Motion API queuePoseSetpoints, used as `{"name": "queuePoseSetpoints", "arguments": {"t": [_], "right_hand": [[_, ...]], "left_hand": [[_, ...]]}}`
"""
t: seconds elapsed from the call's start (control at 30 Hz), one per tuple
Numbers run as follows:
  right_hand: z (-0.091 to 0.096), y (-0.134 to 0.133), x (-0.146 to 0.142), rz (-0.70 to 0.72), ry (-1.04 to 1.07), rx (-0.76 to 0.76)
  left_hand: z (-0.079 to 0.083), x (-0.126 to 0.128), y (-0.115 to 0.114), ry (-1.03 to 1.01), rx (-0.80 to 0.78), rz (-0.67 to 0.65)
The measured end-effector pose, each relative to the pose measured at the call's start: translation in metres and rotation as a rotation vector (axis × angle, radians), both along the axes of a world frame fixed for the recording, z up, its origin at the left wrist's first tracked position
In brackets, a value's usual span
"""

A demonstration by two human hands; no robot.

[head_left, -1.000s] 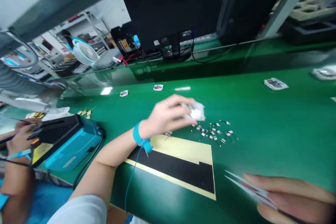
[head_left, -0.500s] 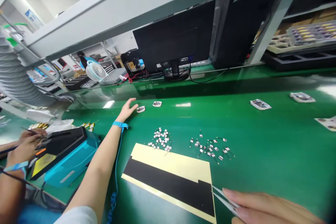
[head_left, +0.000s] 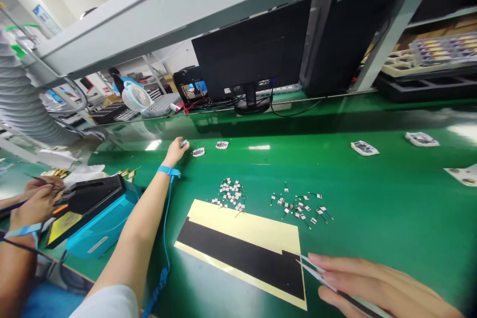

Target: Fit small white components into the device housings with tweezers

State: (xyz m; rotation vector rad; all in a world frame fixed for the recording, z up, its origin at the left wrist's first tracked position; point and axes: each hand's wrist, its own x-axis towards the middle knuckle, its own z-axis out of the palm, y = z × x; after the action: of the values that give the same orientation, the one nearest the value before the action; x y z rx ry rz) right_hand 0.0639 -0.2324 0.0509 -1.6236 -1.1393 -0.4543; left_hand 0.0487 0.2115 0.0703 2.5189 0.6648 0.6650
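Note:
My left hand (head_left: 175, 151) is stretched far over the green bench, fingers closed on a small white-edged part (head_left: 184, 144), mostly hidden by them. Just right of it lie two similar flat parts, a nearer one (head_left: 198, 152) and a farther one (head_left: 222, 145). My right hand (head_left: 372, 278) grips a pair of tweezers (head_left: 316, 272), their tips apart near the right edge of a yellow sheet (head_left: 246, 221) with a black strip (head_left: 238, 248). Beyond the sheet are two loose groups of tiny white pieces with dark leads, a left group (head_left: 231, 193) and a right group (head_left: 298, 207).
A blue cord runs from the wristband (head_left: 169, 171) on my left wrist. At left, a co-worker's hands (head_left: 35, 203) work beside a teal-and-black device (head_left: 93, 223). A monitor (head_left: 253, 59) stands behind. More white-edged parts (head_left: 364, 148) lie at right.
My left hand has shifted slightly left and its spread fingers have closed on the small part. The tweezers in my right hand have turned a little, and the view has moved slightly.

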Motion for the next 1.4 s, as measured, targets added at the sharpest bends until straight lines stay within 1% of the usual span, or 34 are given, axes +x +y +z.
{"name": "queuePoseSetpoints", "arguments": {"t": [0.07, 0.13, 0.17, 0.23, 0.27, 0.3, 0.33, 0.37, 0.43, 0.5, 0.6, 0.67, 0.73, 0.8, 0.87, 0.97, 1.03, 1.1, 1.2, 1.27, 1.33, 1.4], "right_hand": [[0.015, 0.014, 0.001, 0.1, 0.027, 0.041], [0.03, 0.028, 0.002, 0.164, 0.081, 0.046], [0.035, 0.033, 0.002, 0.181, 0.116, 0.037], [0.04, 0.037, 0.004, 0.194, 0.191, 0.012], [0.04, 0.036, 0.005, 0.196, 0.231, 0.001], [0.039, 0.032, 0.006, 0.194, 0.269, -0.01], [0.037, 0.026, 0.007, 0.184, 0.302, -0.022], [0.034, 0.019, 0.008, 0.172, 0.33, -0.032], [0.03, 0.006, 0.008, 0.169, 0.38, -0.03], [0.028, -0.003, 0.007, 0.214, 0.415, 0.003], [0.029, -0.005, 0.005, 0.308, 0.418, 0.058], [0.032, -0.004, 0.003, 0.315, 0.39, 0.06], [0.035, -0.004, 0.001, 0.288, 0.364, 0.044], [0.036, -0.006, 0.001, 0.258, 0.323, 0.022], [0.036, -0.009, 0.001, 0.255, 0.252, -0.031], [0.031, -0.014, 0.001, 0.251, 0.113, -0.1], [0.025, -0.018, -0.001, 0.245, 0.039, -0.097], [0.019, -0.02, -0.002, 0.268, -0.001, -0.093], [0.018, -0.02, -0.003, 0.29, -0.025, -0.105], [0.022, -0.018, -0.002, 0.251, 0.025, -0.085], [0.026, -0.015, -0.001, 0.218, 0.14, -0.043], [0.028, -0.012, 0.0, 0.241, 0.273, 0.002]], "left_hand": [[0.007, 0.01, -0.038, -0.007, -0.002, -0.062], [0.012, 0.013, -0.091, 0.007, -0.007, -0.201], [0.014, 0.011, -0.12, 0.022, 0.002, -0.313], [0.019, 0.0, -0.175, 0.009, 0.114, -0.639], [0.021, -0.008, -0.198, -0.009, 0.127, -0.744], [0.023, -0.016, -0.216, -0.031, 0.115, -0.822], [0.026, -0.024, -0.229, -0.025, 0.085, -0.879], [0.027, -0.031, -0.237, -0.021, 0.054, -0.912], [0.03, -0.04, -0.244, 0.0, 0.002, -0.941], [0.032, -0.042, -0.244, 0.012, -0.031, -0.946], [0.035, -0.041, -0.246, 0.025, -0.077, -0.959], [0.036, -0.041, -0.25, 0.024, -0.103, -0.974], [0.036, -0.041, -0.254, 0.009, -0.115, -0.994], [0.034, -0.041, -0.257, -0.012, -0.111, -1.007], [0.033, -0.041, -0.258, -0.033, -0.094, -1.014], [0.03, -0.039, -0.257, -0.046, -0.047, -1.048], [0.028, -0.038, -0.256, -0.059, -0.015, -1.077], [0.026, -0.038, -0.255, -0.072, -0.005, -1.094], [0.026, -0.038, -0.256, -0.069, -0.043, -1.099], [0.026, -0.038, -0.257, -0.077, -0.094, -1.09], [0.027, -0.038, -0.258, -0.098, -0.152, -1.088], [0.027, -0.038, -0.259, -0.123, -0.206, -1.099]]}}
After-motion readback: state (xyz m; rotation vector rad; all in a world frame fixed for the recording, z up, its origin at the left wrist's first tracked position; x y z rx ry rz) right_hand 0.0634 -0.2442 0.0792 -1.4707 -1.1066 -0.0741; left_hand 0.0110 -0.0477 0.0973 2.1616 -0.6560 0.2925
